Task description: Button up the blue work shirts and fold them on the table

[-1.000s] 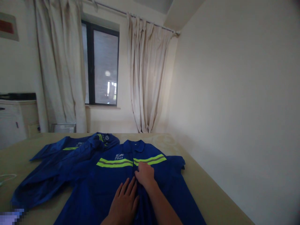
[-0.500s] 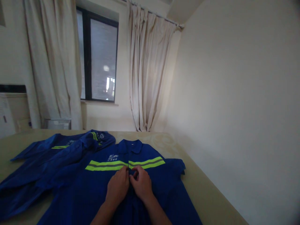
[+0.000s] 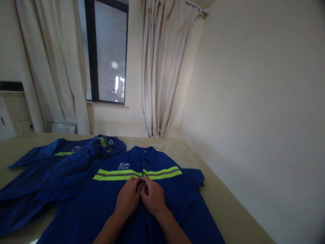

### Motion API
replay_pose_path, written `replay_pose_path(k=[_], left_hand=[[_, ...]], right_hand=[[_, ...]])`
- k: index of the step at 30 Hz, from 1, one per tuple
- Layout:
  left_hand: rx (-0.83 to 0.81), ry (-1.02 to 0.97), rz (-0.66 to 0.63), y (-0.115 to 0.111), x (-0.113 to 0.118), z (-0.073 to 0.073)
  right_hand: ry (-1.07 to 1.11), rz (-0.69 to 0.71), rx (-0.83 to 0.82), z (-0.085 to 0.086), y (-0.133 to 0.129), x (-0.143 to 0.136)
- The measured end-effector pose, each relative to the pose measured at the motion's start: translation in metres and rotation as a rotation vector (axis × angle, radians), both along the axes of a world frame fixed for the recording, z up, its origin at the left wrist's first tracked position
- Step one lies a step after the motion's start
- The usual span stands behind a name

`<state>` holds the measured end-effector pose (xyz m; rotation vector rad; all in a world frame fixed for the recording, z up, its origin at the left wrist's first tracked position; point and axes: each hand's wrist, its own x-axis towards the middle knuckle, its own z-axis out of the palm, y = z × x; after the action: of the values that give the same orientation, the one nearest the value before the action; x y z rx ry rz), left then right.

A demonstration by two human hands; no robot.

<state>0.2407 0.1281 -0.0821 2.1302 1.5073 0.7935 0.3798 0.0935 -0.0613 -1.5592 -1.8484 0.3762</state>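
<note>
Fingers of both hands pinch the front placket of a blue work shirt, as seen from the head camera, the left hand and right hand meeting just below the chest stripe. Each hand is curled closed on the cloth, thumb toward forefinger; whether a button sits between the fingertips is too small and dark to tell.

A second earlier the left hand lies flat on the shirt while the right works alone; now the two come together at the opening, which suggests the fastening edge is getting two-handed attention. The shirt itself stays in place, front up, its collar pointing away from the wearer of the camera and a fluorescent yellow-green reflective stripe crossing the chest on both sides of the placket. White lettering shows above the stripe's left half.

Beside it to the left, a second blue garment with similar trim lies rumpled, meeting the shirt's edge. Both rest on a cream, faintly patterned surface; whether bed or table is unclear.

Beyond stand a dark-framed window, a left curtain and right curtain in off-white, and a plain pale wall along the right.
</note>
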Motion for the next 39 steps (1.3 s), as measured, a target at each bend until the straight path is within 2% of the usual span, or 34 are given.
replay_pose_path(k=[5,12,16,20,29,39], left_hand=[[-0.022,0.014,0.008,0.000,-0.001,0.002],[-0.091,-0.167,0.040,0.009,-0.006,-0.002],[-0.118,-0.259,0.013,0.014,-0.009,-0.006],[-0.127,-0.365,-0.030,0.019,-0.009,-0.008],[-0.122,-0.538,-0.087,0.023,-0.011,-0.002],[-0.114,-0.583,-0.084,0.021,-0.009,-0.003]], right_hand=[[-0.088,-0.051,0.003,0.001,-0.004,-0.005],[-0.109,-0.205,-0.004,-0.002,0.001,0.006],[-0.043,-0.130,0.035,-0.002,0.002,0.014],[-0.142,-0.032,0.101,-0.003,0.000,0.008],[-0.275,-0.052,0.202,0.000,0.001,0.001],[-0.158,-0.047,0.182,0.001,0.000,0.003]])
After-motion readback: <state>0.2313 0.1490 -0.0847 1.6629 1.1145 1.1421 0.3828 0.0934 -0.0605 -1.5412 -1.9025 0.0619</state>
